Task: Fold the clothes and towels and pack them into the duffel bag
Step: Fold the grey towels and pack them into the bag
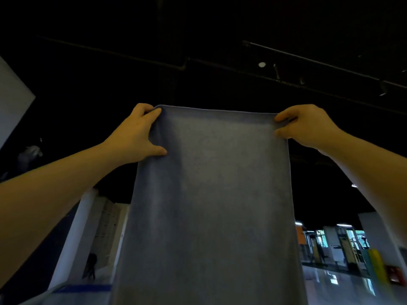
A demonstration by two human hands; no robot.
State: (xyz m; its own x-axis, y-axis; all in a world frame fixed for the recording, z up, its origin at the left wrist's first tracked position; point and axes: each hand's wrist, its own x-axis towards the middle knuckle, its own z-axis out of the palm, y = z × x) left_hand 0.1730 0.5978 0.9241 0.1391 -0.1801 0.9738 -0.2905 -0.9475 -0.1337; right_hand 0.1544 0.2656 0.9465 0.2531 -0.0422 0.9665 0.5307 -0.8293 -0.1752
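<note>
Head view: grey-blue towel [211,194] held up high, hanging flat.
Left hand [136,135] pinches its top left corner and right hand [308,126] pinches its top right corner, stretching the upper edge taut against a dark ceiling [198,40]; the cloth drops below the frame.

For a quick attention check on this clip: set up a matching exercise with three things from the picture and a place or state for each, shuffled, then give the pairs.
Things:
1. left hand
2. right hand
3. grey-blue towel

Place or state:
A. hangs straight down, spread flat
B. pinches the towel's top corner on the picture's right
C. grips the towel's top corner on the picture's left

Pairs: 1-C, 2-B, 3-A
</note>
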